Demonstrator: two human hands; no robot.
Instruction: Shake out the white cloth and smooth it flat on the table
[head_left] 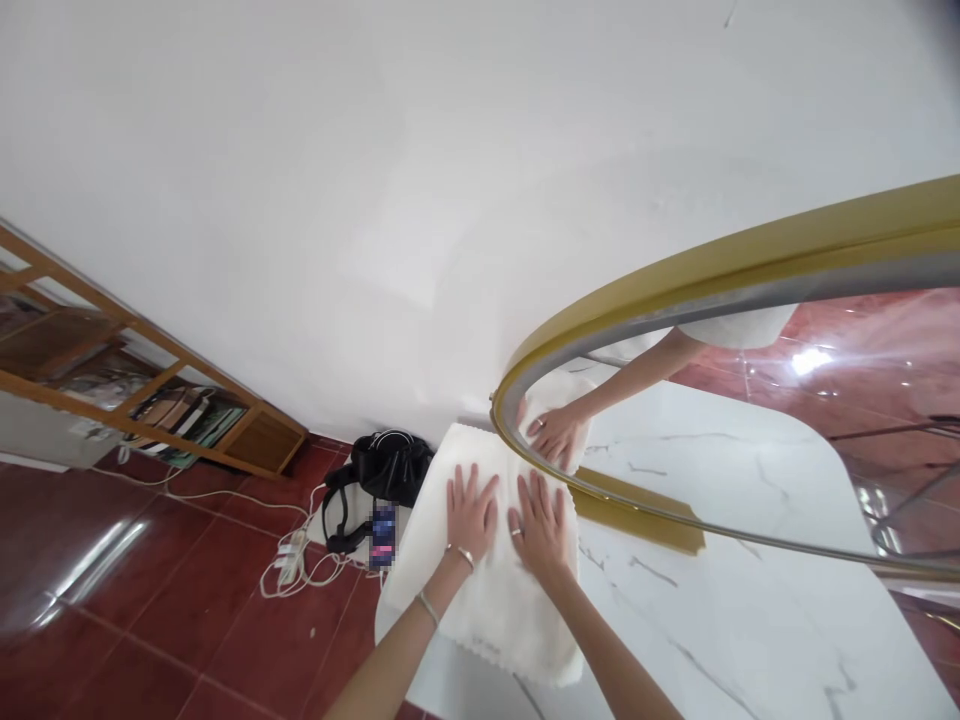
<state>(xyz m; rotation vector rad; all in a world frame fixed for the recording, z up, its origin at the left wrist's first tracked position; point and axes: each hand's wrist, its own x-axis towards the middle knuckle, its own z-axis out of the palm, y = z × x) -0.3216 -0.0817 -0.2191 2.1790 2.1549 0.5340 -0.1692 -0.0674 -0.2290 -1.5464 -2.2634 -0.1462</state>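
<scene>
A white cloth (499, 600) with a scalloped edge lies spread over the left end of the marble-patterned table (675, 620). Flat on its left part rests my left hand (471, 515), fingers stretched and slightly apart. My right hand (541, 525), with a ring on one finger, presses on the cloth further right, also with fingers spread. Just beyond that hand rises the gold rim of an oval mirror (637, 285), whose glass reflects a hand and arm. The mirror's gold base (637, 510) stands on the table beside the cloth.
A black bag (390, 465) sits left of the table by the wall. White cables and a power strip (291, 560) lie on the red tiled floor (247, 630). Along the wall at far left runs a wooden shelf (165, 385) holding books and other items.
</scene>
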